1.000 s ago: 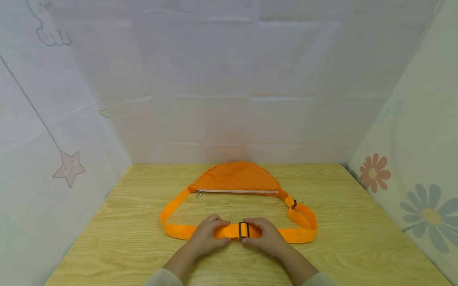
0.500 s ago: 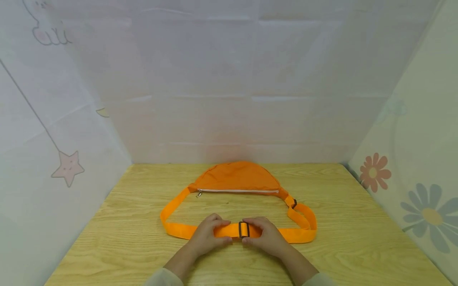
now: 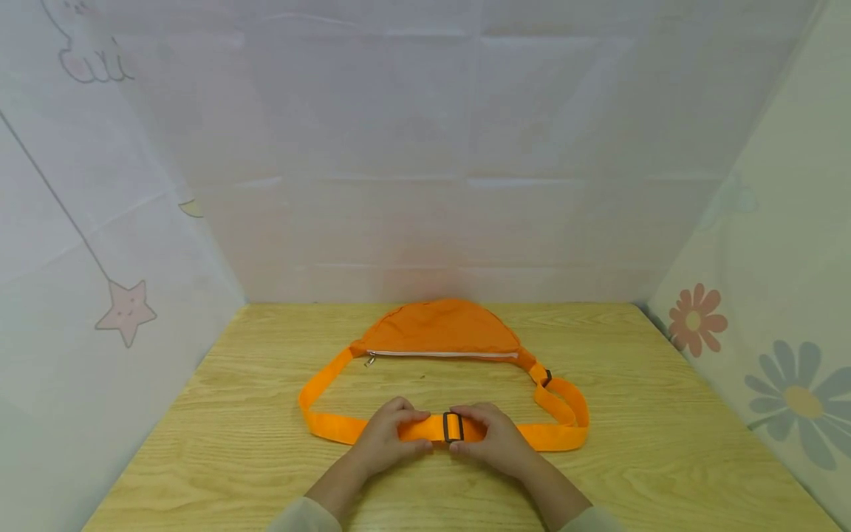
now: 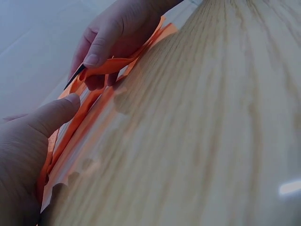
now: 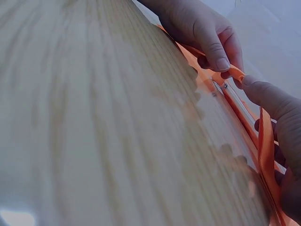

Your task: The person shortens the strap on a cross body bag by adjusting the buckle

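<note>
An orange waist bag lies at the back of the table, its white zipper facing the front edge and a metal pull at the left end. Its bright orange strap loops forward. My left hand pinches the strap between thumb and fingers, left of a dark slide buckle. Close by on the right, my right hand grips the strap right at the buckle, thumb along its lower edge. In the left wrist view, the strap stands raised on edge between both hands.
Near the bag's right end, a second dark buckle sits where the strap doubles into a loop. The wood-grain table meets a pale cloth backdrop behind, with printed side walls on the left and right.
</note>
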